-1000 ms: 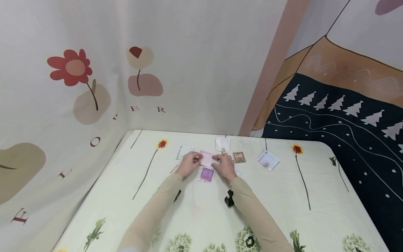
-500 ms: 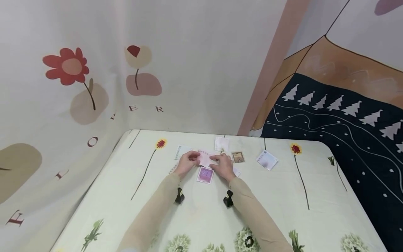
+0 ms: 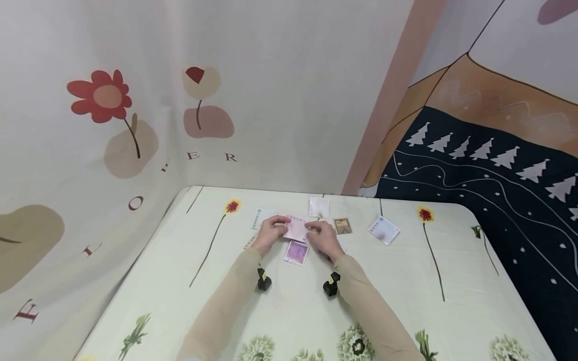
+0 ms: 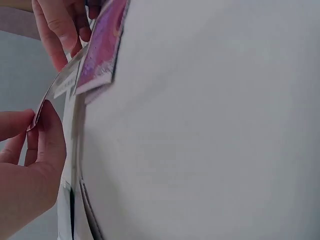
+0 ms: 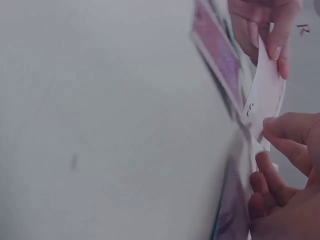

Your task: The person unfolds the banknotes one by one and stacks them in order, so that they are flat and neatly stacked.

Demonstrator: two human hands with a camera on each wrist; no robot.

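A pink-and-white rectangular sheet (image 3: 295, 229), like a thin card or note, is held between both hands over the table. With thumb and fingers my left hand (image 3: 269, 232) pinches its left end; in the left wrist view the sheet (image 4: 64, 76) bows between the hands. My right hand (image 3: 326, 239) pinches the opposite end, and dark markings show on the sheet (image 5: 262, 97) in the right wrist view. Just below it a purple square packet (image 3: 296, 253) lies flat. Beside my left hand is a green-printed card (image 3: 263, 216), partly covered.
Further back lies a pale square card (image 3: 319, 206). A brown picture card (image 3: 342, 225) sits right of my right hand, and a white-blue card (image 3: 384, 230) farther right. Flower-printed cloth covers the table (image 3: 289, 311); a patterned curtain (image 3: 289, 100) hangs behind.
The pink sheet has come slightly nearer to the person, its lower edge now reaching the purple packet's top. Both hands keep hold of it, with the wrists turned a little.
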